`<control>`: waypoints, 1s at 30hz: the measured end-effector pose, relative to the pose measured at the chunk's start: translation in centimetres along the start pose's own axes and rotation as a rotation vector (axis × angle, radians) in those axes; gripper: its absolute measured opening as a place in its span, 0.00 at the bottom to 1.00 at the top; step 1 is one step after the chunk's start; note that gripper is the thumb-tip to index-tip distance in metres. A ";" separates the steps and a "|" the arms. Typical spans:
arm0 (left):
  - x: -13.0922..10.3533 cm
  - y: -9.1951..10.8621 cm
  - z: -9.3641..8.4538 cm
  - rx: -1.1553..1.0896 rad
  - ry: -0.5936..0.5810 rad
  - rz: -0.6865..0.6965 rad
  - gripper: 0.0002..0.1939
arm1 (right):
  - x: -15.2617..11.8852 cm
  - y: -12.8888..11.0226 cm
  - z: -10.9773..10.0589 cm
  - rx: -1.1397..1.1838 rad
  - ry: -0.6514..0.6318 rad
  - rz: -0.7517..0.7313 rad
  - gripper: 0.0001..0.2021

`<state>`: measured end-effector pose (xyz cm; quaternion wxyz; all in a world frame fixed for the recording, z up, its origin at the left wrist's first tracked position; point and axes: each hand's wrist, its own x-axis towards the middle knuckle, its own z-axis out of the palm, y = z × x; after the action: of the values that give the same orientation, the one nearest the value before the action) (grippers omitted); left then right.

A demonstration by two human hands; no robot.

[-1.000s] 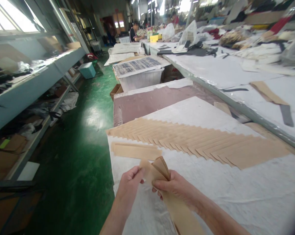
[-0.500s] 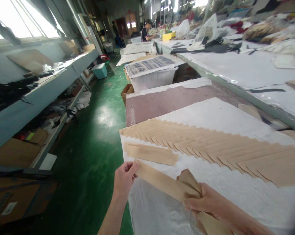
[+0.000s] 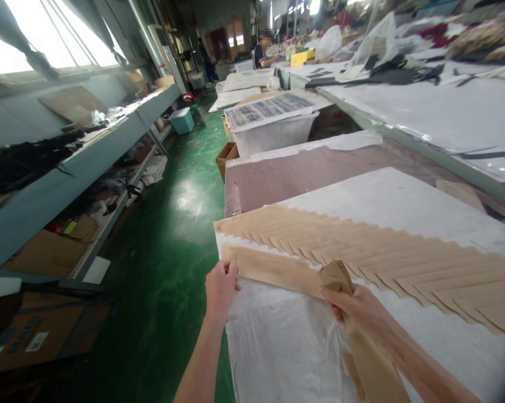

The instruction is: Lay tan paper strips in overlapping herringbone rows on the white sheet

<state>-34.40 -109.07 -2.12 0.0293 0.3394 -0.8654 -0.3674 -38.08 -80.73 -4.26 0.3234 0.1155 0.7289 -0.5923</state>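
A tan strip [image 3: 277, 271] is stretched between my hands, low over the white-covered table [image 3: 286, 347]. My left hand [image 3: 222, 285] pinches its left end near the table's left edge. At its right end my right hand [image 3: 348, 302] is closed on the strip together with a folded bundle of tan strips [image 3: 372, 358], which hangs toward the bottom of the view. Beyond the held strip, a long row of overlapping tan pieces [image 3: 361, 246] runs diagonally to the right. The strip that lay by itself is now mostly covered.
A white bin [image 3: 277, 134] with a patterned board on top stands past the table. On the right is a long worktable [image 3: 403, 106] with fabric and plastic. Shelving [image 3: 109, 162] lines the left, across a green floor [image 3: 172, 240]. A person [image 3: 263, 53] is far ahead.
Both hands have moved the held strip away from me, over the separate strip lying before the row. The bundle in my right hand has shifted with it. The camera view has turned slightly left.
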 end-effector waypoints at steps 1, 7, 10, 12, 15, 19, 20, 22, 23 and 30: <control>-0.1 0.1 0.0 0.032 0.015 0.008 0.13 | 0.0 -0.1 0.0 0.004 -0.004 0.003 0.17; 0.0 0.6 -0.3 0.047 -0.049 -0.022 0.21 | 0.0 -0.2 0.0 -0.009 -0.036 -0.036 0.16; 0.1 0.9 -0.1 0.161 -0.041 -0.010 0.17 | 0.4 0.3 0.1 -0.014 -0.022 -0.014 0.15; 0.2 0.8 0.0 0.232 -0.011 0.006 0.14 | 0.6 0.7 0.0 -0.013 -0.014 0.002 0.16; 0.3 0.6 0.1 0.229 0.006 0.020 0.13 | 0.6 1.1 -0.2 0.046 -0.019 -0.013 0.17; 0.6 0.1 -0.3 0.161 -0.011 0.007 0.14 | 0.2 1.2 -0.5 0.126 -0.015 -0.006 0.19; 0.8 0.0 -0.4 0.147 -0.017 -0.003 0.14 | 0.1 1.2 -0.5 0.135 -0.003 0.000 0.18; 1.0 -0.3 -0.4 0.129 -0.027 -0.027 0.14 | 0.1 1.1 -0.3 0.138 0.013 0.005 0.17; 1.2 -0.4 -0.4 0.123 -0.032 -0.038 0.14 | 0.2 1.1 -0.2 0.134 0.023 0.008 0.17; 1.7 -0.8 -0.1 0.109 -0.051 -0.085 0.11 | 0.4 0.9 0.5 -0.009 0.131 0.044 0.15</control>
<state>-35.18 -110.57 -2.86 -0.0268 0.3676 -0.8694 -0.3291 -37.80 -81.04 -5.25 0.2884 0.1685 0.7485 -0.5729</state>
